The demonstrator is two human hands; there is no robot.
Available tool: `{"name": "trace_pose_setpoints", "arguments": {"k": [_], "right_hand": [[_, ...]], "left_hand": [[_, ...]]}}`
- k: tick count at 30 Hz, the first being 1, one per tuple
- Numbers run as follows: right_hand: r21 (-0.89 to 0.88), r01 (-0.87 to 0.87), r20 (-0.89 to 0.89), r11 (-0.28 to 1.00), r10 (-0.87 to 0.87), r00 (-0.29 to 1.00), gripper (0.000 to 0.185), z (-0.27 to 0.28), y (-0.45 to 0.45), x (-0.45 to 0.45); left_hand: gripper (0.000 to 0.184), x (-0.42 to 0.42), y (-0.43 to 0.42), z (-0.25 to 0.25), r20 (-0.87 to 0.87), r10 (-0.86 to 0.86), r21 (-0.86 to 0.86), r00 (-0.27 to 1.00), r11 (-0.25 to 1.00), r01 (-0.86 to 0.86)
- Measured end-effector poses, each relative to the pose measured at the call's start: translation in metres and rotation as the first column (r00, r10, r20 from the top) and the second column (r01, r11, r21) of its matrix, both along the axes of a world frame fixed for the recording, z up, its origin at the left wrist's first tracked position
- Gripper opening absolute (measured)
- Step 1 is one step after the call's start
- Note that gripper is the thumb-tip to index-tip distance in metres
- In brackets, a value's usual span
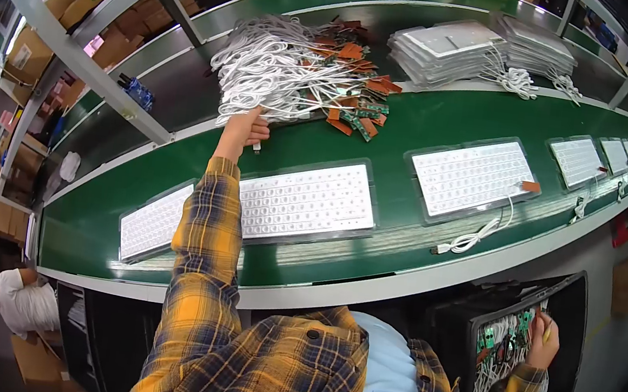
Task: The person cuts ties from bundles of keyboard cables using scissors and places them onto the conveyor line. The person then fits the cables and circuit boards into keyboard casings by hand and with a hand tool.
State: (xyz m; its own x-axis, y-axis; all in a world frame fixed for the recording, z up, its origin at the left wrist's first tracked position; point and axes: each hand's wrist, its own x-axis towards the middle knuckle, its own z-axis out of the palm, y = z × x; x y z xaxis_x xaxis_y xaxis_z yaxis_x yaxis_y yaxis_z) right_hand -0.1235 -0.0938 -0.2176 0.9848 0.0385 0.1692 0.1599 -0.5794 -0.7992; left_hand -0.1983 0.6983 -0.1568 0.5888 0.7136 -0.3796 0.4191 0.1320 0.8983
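Observation:
My left hand point(242, 126) reaches to the near edge of a heap of coiled white USB cables point(262, 72). Its fingers are closed on a white cable, and a plug point(256, 147) pokes out beneath them. Small green circuit boards and orange-brown flat pieces point(355, 115) lie at the heap's right end. Low on the right, my right hand point(545, 340) is at the rim of a black bin point(575, 338) of cables and green boards point(496, 340). Its fingers are curled; what they hold is too small to make out.
White keyboard panels point(313, 200) in clear trays line the green conveyor point(397, 159). One panel point(473, 176) has a coiled cable point(474, 235) beside it. Stacked trays point(445, 51) sit on the back shelf. Metal posts point(95, 63) rise at left. A person in white point(23, 301) is lower left.

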Motion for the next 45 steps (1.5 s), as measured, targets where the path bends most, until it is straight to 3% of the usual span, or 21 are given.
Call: {"name": "trace_pose_setpoints", "arguments": {"k": [1, 2, 3, 5, 6, 7, 10, 15, 21, 25, 28, 30, 32, 33, 34, 35, 37, 38, 40, 42, 45], "right_hand": [[-0.012, -0.098, 0.025, 0.995, 0.098, 0.995, 0.023, 0.024, 0.039, -0.001], [-0.028, -0.192, 0.046, 0.981, 0.193, 0.98, 0.022, 0.048, 0.08, -0.003], [0.009, -0.261, 0.013, 0.965, 0.261, 0.965, 0.024, 0.057, 0.115, -0.002], [-0.052, -0.427, -0.102, 0.903, 0.421, 0.901, 0.029, 0.075, 0.192, -0.003], [-0.013, -0.53, -0.025, 0.848, 0.529, 0.848, 0.035, 0.07, 0.231, -0.004], [-0.048, -0.623, 0.023, 0.781, 0.624, 0.781, 0.042, 0.058, 0.267, 0.0], [-0.625, -0.518, -0.149, 0.584, 0.563, 0.813, 0.064, 0.04, 0.363, 0.01], [-0.614, -0.512, -0.148, 0.601, 0.549, 0.823, 0.062, 0.008, 0.413, 0.032], [-0.634, -0.58, -0.258, 0.512, 0.566, 0.782, 0.061, 0.015, 0.461, -0.016], [-0.658, -0.596, -0.175, 0.46, 0.677, 0.715, 0.06, 0.001, 0.515, -0.088], [-0.661, -0.636, -0.188, 0.398, 0.733, 0.654, 0.061, 0.007, 0.538, -0.117], [-0.655, -0.674, -0.204, 0.342, 0.779, 0.593, 0.062, 0.009, 0.545, -0.133], [-0.493, -0.729, 0.018, 0.475, 0.843, 0.537, 0.068, 0.01, 0.531, -0.116], [-0.363, -0.718, 0.316, 0.594, 0.804, 0.504, 0.068, 0.023, 0.525, -0.105], [-0.125, -0.72, 0.383, 0.683, 0.703, 0.6, 0.06, 0.037, 0.518, -0.094], [0.123, -0.678, 0.41, 0.725, 0.585, 0.7, 0.054, 0.061, 0.512, -0.087], [0.119, -0.697, 0.5, 0.708, 0.563, 0.657, 0.035, 0.094, 0.506, -0.072], [0.115, -0.697, 0.494, 0.708, 0.568, 0.659, 0.035, 0.101, 0.507, -0.07], [-0.141, -0.758, 0.548, 0.637, 0.688, 0.476, 0.015, 0.108, 0.508, -0.066], [-0.209, -0.772, 0.502, 0.601, 0.743, 0.442, 0.013, 0.106, 0.501, -0.061], [-0.375, -0.805, 0.333, 0.459, 0.877, 0.345, 0.009, 0.093, 0.487, -0.055]], "left_hand": [[0.047, -0.006, -0.001, 0.007, -0.002, 0.007, -0.006, 1.0, 1.0, -0.007], [0.043, -0.009, -0.004, 0.015, -0.101, -0.033, 0.224, 0.994, 0.973, 0.055], [0.039, -0.014, -0.007, 0.02, -0.204, -0.05, 0.433, 0.978, 0.891, 0.136], [0.03, -0.019, -0.008, 0.021, -0.398, -0.013, 0.741, 0.917, 0.585, 0.33], [0.03, -0.021, -0.005, 0.014, -0.395, -0.013, 0.738, 0.919, 0.59, 0.326], [0.028, -0.019, 0.001, 0.001, -0.367, 0.067, 0.85, 0.928, 0.428, 0.306], [0.023, -0.014, 0.025, -0.028, -0.188, 0.258, 0.959, 0.948, -0.158, 0.234], [0.025, -0.021, 0.046, -0.029, -0.1, -0.011, 0.979, 0.995, -0.179, 0.096], [0.023, -0.024, 0.048, 0.004, -0.057, -0.148, 0.983, 0.987, -0.179, 0.03], [0.018, -0.03, 0.024, 0.048, 0.31, -0.198, 0.876, 0.93, 0.439, -0.198], [0.016, -0.037, -0.006, 0.076, 0.452, -0.193, 0.781, 0.871, 0.558, -0.281], [0.016, -0.046, -0.032, 0.094, 0.773, -0.173, 0.437, 0.611, 0.843, -0.315], [0.016, -0.054, -0.047, 0.098, 0.763, -0.29, 0.509, 0.578, 0.82, -0.26], [0.016, -0.066, -0.052, 0.101, 0.763, -0.283, 0.507, 0.581, 0.82, -0.267], [0.016, -0.08, -0.059, 0.103, 0.499, -0.448, 0.724, 0.742, 0.686, -0.074], [0.016, -0.092, -0.068, 0.104, 0.172, -0.552, 0.845, 0.816, 0.508, 0.165], [0.018, -0.112, -0.087, 0.099, 0.182, -0.626, 0.844, 0.759, 0.496, 0.206], [0.018, -0.123, -0.097, 0.099, 0.184, -0.624, 0.839, 0.759, 0.502, 0.209], [0.022, -0.147, -0.112, 0.104, 0.348, -0.692, 0.819, 0.633, 0.552, 0.154], [0.026, -0.182, -0.114, 0.103, 0.393, -0.653, 0.822, 0.648, 0.565, 0.07], [0.028, -0.253, -0.1, 0.087, 0.347, -0.374, 0.77, 0.86, 0.637, -0.035]]}}
